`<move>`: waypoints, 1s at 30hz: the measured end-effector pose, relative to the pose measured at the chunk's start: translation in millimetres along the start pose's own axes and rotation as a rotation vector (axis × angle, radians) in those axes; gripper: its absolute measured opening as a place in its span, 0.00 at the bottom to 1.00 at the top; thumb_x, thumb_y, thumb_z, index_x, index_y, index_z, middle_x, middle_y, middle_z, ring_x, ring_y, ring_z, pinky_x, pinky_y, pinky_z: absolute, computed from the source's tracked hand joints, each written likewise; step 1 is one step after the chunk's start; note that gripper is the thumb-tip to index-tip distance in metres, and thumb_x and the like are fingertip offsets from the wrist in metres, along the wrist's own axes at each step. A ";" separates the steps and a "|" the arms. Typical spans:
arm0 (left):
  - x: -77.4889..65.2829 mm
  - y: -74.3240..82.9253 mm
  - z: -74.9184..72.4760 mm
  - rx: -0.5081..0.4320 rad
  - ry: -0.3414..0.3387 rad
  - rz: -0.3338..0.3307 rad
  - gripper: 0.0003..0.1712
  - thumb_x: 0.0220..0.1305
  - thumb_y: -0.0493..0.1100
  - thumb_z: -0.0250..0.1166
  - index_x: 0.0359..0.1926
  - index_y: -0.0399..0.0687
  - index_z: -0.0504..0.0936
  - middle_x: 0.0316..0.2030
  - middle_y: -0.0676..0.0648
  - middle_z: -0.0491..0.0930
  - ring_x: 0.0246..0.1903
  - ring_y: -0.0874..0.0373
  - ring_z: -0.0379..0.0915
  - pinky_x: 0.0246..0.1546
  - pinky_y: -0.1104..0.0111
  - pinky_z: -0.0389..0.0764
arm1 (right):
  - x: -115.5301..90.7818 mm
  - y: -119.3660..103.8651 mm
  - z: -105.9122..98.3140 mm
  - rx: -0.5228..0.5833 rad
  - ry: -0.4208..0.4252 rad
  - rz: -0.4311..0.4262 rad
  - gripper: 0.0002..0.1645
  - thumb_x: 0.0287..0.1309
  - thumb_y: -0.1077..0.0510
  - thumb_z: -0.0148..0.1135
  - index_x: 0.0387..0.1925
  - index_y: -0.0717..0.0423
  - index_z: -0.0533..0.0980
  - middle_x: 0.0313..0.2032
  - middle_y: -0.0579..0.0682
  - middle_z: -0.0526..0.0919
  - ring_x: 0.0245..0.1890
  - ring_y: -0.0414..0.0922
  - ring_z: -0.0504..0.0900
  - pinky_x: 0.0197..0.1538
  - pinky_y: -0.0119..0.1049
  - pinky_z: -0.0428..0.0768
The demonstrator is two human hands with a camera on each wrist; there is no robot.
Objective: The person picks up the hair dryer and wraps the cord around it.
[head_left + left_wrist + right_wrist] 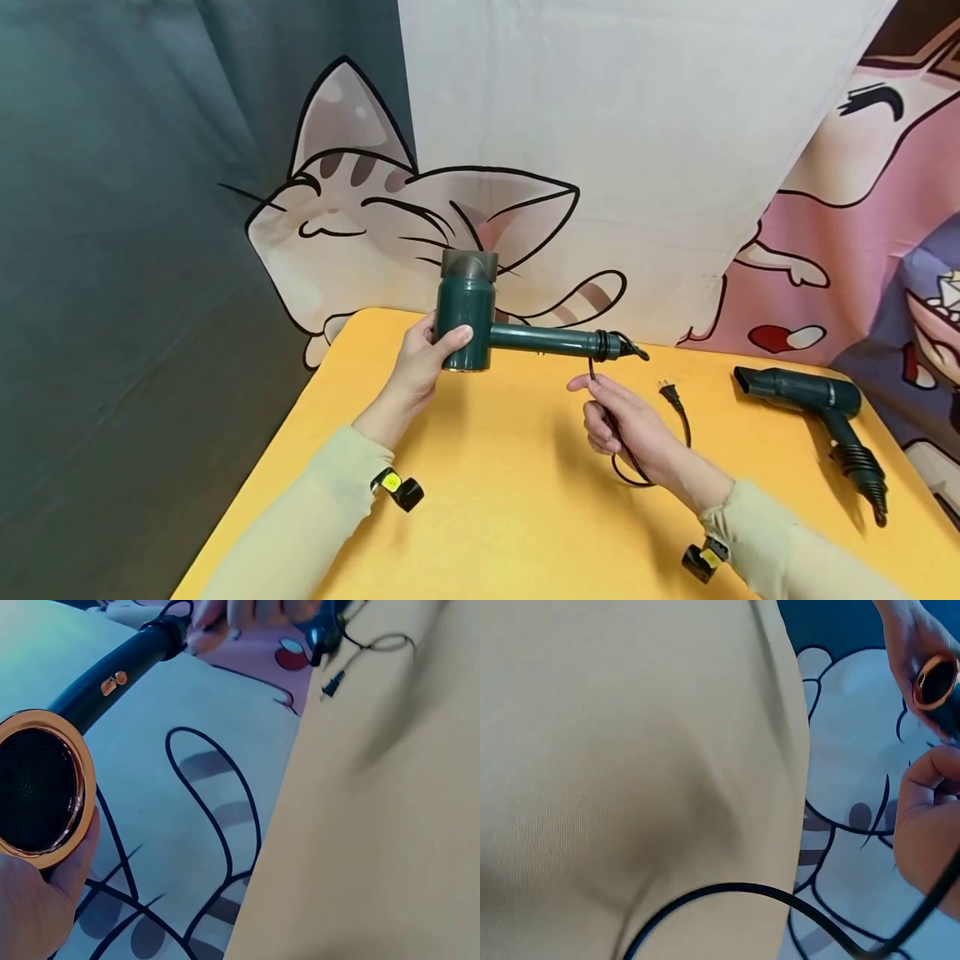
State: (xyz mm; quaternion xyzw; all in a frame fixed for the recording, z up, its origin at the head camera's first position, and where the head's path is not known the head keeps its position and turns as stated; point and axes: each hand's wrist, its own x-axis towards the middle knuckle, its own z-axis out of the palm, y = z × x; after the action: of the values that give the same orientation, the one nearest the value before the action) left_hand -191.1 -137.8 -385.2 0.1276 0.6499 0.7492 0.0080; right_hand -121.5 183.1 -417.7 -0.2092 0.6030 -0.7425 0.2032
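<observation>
My left hand (416, 362) grips the barrel of a dark green hair dryer (467, 312), thumb across its front, and holds it up above the table. A smoky translucent nozzle (469, 265) tops the barrel, while the handle (547, 339) points right. Copper trim (87, 769) rings the mesh air intake in the left wrist view. Several turns of the power cord (602, 345) wrap the handle's end. Below it, my right hand (622, 421) holds a loose length of that cord in curled fingers, index finger extended. The cord loops beneath this hand and ends in a two-pin plug (669, 393).
A second dark hair dryer (806, 390) lies at the right of the yellow table (480, 517), its cord (862, 468) wound round its handle. Behind the table's back edge hangs a cloth backdrop (637, 150) with cartoon animals. A dark curtain (135, 250) hangs at left.
</observation>
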 end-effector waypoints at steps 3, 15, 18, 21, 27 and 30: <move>1.5 -3.8 -0.7 0.034 -0.002 0.019 0.33 0.63 0.49 0.69 0.66 0.39 0.78 0.53 0.39 0.83 0.49 0.50 0.79 0.53 0.64 0.81 | -6.6 -2.0 5.3 -0.165 0.029 0.016 0.18 0.89 0.50 0.35 0.58 0.56 0.69 0.17 0.43 0.66 0.12 0.44 0.58 0.17 0.45 0.56; 2.8 -19.9 -4.0 0.115 -0.047 0.056 0.32 0.63 0.46 0.71 0.65 0.39 0.78 0.54 0.37 0.84 0.49 0.49 0.81 0.50 0.63 0.85 | -28.6 -44.2 7.3 -0.752 0.013 0.057 0.15 0.86 0.53 0.47 0.43 0.53 0.78 0.14 0.36 0.63 0.12 0.31 0.60 0.15 0.32 0.60; 2.2 -24.0 -4.9 0.148 -0.061 0.041 0.31 0.65 0.46 0.71 0.67 0.40 0.78 0.55 0.37 0.84 0.50 0.49 0.80 0.52 0.63 0.84 | -29.1 -63.6 6.0 -0.919 0.002 -0.064 0.13 0.83 0.58 0.53 0.39 0.46 0.80 0.16 0.32 0.64 0.15 0.29 0.61 0.18 0.31 0.64; 0.5 -27.2 -5.3 0.172 -0.063 0.020 0.31 0.65 0.47 0.71 0.67 0.41 0.79 0.55 0.38 0.84 0.50 0.50 0.79 0.52 0.63 0.83 | -25.3 -85.7 4.1 -1.057 0.024 -0.181 0.14 0.80 0.61 0.57 0.37 0.41 0.81 0.19 0.29 0.65 0.18 0.29 0.61 0.23 0.31 0.68; -2.6 -31.9 -5.2 0.171 -0.113 0.011 0.32 0.65 0.47 0.70 0.67 0.39 0.78 0.55 0.36 0.84 0.49 0.50 0.79 0.51 0.63 0.83 | -13.2 -119.9 -9.7 -1.248 0.024 -0.299 0.14 0.76 0.63 0.62 0.37 0.40 0.83 0.26 0.29 0.78 0.22 0.28 0.66 0.30 0.31 0.74; -3.1 -34.6 -4.1 0.168 -0.139 -0.004 0.32 0.65 0.47 0.70 0.67 0.38 0.78 0.54 0.36 0.84 0.49 0.50 0.80 0.50 0.64 0.84 | -9.1 -131.8 -22.7 -1.333 0.021 -0.323 0.13 0.74 0.63 0.65 0.37 0.39 0.84 0.29 0.29 0.81 0.24 0.28 0.71 0.33 0.31 0.76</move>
State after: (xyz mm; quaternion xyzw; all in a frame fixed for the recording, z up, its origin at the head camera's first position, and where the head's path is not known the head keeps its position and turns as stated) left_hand -194.2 -136.9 -420.0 0.1782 0.7085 0.6814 0.0438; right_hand -133.1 231.6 -293.2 -0.3697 0.8944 -0.2360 -0.0884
